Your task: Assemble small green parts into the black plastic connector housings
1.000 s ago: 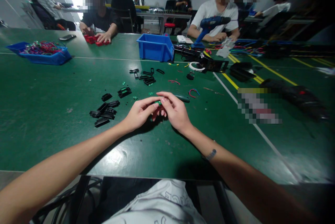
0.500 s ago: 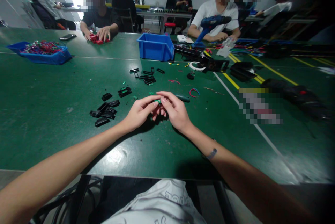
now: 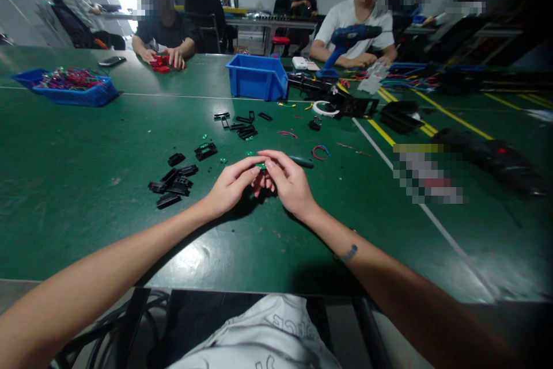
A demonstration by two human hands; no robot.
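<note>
My left hand (image 3: pixel 234 185) and my right hand (image 3: pixel 288 180) meet above the green table, thumbs and fingertips close together. Pinched between them is a small green circuit board (image 3: pixel 261 166), mostly covered by the fingers. Just behind my right hand lies a tool with a dark green handle (image 3: pixel 303 162), partly hidden. Left of my hands rests a black plastic housing (image 3: pixel 205 151) with green pieces in it. A pile of black plastic housings (image 3: pixel 175 182) lies nearer to my left forearm. Tiny green boards (image 3: pixel 223 160) are scattered beyond my fingers.
Black frames (image 3: pixel 246 127) lie farther back, before a blue bin (image 3: pixel 257 78). A blue tray of wires (image 3: pixel 73 84) stands at left. To the right are a red-and-blue wire loop (image 3: pixel 320 153), a white ring (image 3: pixel 325 109) and a blue power drill (image 3: pixel 345 44). Co-workers sit opposite, one handling red parts (image 3: pixel 161 63).
My hands stay in place, with only slight finger movement around the green circuit board. Across the table, a co-worker's hands have shifted a little on the red parts.
</note>
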